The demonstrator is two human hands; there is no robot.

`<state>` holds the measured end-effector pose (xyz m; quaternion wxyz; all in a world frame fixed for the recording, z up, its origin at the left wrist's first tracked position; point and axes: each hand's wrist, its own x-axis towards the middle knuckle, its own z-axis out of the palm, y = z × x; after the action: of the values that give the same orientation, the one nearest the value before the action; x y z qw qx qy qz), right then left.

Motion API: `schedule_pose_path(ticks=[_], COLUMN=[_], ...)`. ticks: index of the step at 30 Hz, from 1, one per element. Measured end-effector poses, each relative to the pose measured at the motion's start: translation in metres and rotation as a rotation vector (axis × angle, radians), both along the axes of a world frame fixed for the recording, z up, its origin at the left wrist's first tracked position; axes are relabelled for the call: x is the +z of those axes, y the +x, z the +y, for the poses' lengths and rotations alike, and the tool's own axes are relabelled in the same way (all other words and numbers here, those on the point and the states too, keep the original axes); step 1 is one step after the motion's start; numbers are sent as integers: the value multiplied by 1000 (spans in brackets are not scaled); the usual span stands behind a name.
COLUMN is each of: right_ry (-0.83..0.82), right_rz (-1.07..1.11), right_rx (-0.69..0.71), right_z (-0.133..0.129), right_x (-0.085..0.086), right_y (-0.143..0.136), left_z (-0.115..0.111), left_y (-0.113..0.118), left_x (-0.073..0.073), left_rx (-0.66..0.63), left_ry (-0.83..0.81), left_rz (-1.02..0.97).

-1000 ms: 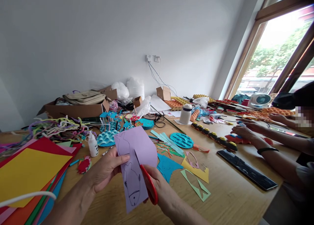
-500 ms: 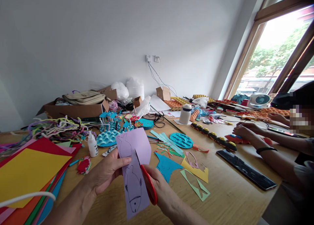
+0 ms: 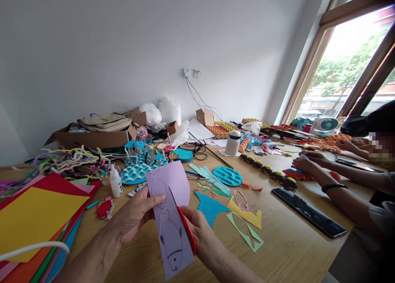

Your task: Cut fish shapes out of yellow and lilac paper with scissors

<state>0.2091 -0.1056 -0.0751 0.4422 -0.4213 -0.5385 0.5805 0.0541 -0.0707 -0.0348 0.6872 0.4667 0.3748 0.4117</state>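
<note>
Purple paper (image 3: 179, 184) with fish outlines drawn on it hangs over the near part of the table, pinched between thumb and fingers of my left hand (image 3: 138, 213). My right hand (image 3: 200, 233) is closed round the red handles of the scissors (image 3: 189, 229). Their dark blade lies along the paper, beside the drawn fish. To the right, on the wood, are a blue paper scrap (image 3: 210, 208), a yellow scrap (image 3: 251, 216) and a pale green cut-out frame (image 3: 247, 232).
Coloured sheets (image 3: 37, 217) are stacked at the left, near a glue bottle (image 3: 116, 182). A white bottle (image 3: 233, 143) stands farther back. A black phone-like slab (image 3: 308, 212) lies right, near another person's hands (image 3: 308, 163).
The lower end of the purple paper has swung slightly to the right. The scissors' red handles look closer together. The other person's hands have shifted slightly.
</note>
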Motion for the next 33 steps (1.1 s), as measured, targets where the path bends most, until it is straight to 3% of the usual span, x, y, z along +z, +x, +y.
schedule_pose_path(ticks=[5,14,25,33], right_ry=[-9,65,11,77], right_rz=[-48,-78,-104,-100], right_rx=[-6,22,-18,-5], right_z=[-1,3,4,1], right_x=[1,-1,-12,3], right_y=[0,0,-1,0], left_z=[2,-1,0,-3], left_y=[0,3,5,8], left_x=[0,4,2,1], left_rx=[89,50,44,12], left_ry=[46,-52,-90,-109], left_rz=[8,-7,-10,-69])
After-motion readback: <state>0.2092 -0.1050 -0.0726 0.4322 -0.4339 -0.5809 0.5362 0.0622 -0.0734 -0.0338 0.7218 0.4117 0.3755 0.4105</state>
